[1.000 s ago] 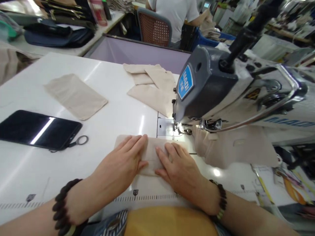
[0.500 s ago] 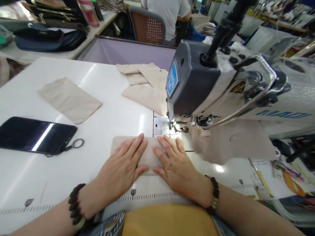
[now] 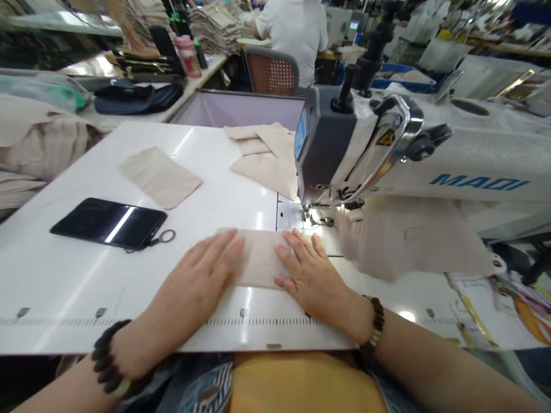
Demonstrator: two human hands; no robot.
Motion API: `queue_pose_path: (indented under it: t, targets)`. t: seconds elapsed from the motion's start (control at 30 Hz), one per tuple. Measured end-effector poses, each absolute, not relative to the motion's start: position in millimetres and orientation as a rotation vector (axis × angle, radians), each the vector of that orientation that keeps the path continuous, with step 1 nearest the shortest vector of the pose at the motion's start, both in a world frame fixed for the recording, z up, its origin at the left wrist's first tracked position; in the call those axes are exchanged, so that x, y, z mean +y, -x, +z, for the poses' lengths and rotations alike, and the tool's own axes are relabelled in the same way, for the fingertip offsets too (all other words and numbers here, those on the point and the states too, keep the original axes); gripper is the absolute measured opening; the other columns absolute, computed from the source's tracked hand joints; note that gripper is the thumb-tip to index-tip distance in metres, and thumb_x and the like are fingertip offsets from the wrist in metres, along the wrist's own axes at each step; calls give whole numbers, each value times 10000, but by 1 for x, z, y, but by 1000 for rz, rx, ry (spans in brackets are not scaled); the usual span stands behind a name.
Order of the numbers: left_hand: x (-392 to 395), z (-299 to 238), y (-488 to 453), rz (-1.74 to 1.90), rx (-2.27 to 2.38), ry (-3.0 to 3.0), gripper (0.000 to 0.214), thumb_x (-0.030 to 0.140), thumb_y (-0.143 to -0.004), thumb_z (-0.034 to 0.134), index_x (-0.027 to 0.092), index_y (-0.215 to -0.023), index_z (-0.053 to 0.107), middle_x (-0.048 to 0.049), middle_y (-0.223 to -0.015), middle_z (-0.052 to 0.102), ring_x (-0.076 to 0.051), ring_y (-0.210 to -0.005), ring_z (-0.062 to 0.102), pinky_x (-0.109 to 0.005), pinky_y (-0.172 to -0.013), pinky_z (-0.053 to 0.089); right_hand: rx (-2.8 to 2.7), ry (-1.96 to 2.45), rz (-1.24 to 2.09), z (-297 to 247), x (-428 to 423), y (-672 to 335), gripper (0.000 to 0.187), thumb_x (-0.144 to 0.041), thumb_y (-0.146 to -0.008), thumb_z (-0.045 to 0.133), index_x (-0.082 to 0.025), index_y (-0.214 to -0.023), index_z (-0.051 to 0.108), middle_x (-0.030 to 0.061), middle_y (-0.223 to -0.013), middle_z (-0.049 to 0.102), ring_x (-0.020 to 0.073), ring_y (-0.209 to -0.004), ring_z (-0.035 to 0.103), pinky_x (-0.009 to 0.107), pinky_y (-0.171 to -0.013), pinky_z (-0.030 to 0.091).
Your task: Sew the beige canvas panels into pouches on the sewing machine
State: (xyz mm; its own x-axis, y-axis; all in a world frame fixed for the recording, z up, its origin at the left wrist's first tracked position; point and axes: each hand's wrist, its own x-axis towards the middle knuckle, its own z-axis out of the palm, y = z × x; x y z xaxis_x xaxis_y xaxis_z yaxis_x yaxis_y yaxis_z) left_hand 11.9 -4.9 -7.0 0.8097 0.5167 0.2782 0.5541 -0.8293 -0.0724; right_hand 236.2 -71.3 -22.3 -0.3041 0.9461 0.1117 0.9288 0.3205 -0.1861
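A beige fabric piece (image 3: 260, 258) lies flat on the white table in front of the sewing machine (image 3: 329, 143). My right hand (image 3: 312, 272) rests flat on its right part, fingers spread, fingertips close to the presser foot (image 3: 322, 220). Over the left end of the fabric is my left hand (image 3: 200, 275), blurred by motion, its fingers stretched out; whether it touches the cloth I cannot tell. More beige fabric (image 3: 413, 241) lies under the machine arm on the right.
A phone (image 3: 109, 222) with a ring strap and a beige fabric piece (image 3: 161, 176) lie to the left. Folded beige cloth (image 3: 267, 155) is behind the needle area. Scissors and papers (image 3: 495, 298) are at far right. A person in white (image 3: 293, 34) sits beyond the table.
My left hand has slid left toward the end of the fabric, while my right hand stays on it. The head view has shifted, showing more of the table's left side.
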Motion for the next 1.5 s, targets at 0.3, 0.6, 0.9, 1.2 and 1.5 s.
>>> queue_pose_path:
  t: [0.3,0.6,0.9,1.2,1.5]
  targets:
    - [37,7,-79,-54,-751,2983,398,425,-909,439,104,-1133,508,-157,-1189,524,-285,-1077,502,-482,-942,369,-2331,1610,314,6,-66,-263,313,-36,-826,403,-63,-1102,548,169,-1137,561,239,-1109,492,428,-977,408]
    - [41,5,-121,-38,-542,3084,225,289,-889,493,100,-991,559,-139,-1045,569,-267,-994,537,-395,-856,428,-2623,1256,185,4,-47,-311,297,-62,-874,383,-128,-1072,594,103,-1178,584,204,-1081,505,399,-940,433]
    - [63,0,-120,-80,-491,3194,300,282,-901,481,100,-1138,498,-166,-1290,464,-298,-1202,412,-458,-1003,321,-2478,1503,-45,-11,-55,-303,298,-61,-880,349,-87,-1056,588,106,-893,556,192,-831,504,332,-781,470]
    - [71,1,-118,-71,-420,3212,366,300,-908,472,95,-1210,462,-170,-1273,477,-295,-1207,416,-481,-1021,309,-2501,1606,60,-10,-55,-299,322,-50,-877,339,-78,-1110,558,72,-814,522,172,-722,483,294,-685,450]
    - [75,0,-119,-84,-400,3231,402,306,-910,467,81,-1243,453,-184,-1314,442,-292,-1255,365,-489,-1041,288,-2507,1630,98,-8,-55,-298,315,-46,-872,337,-77,-1098,555,72,-813,519,172,-708,479,291,-673,446]
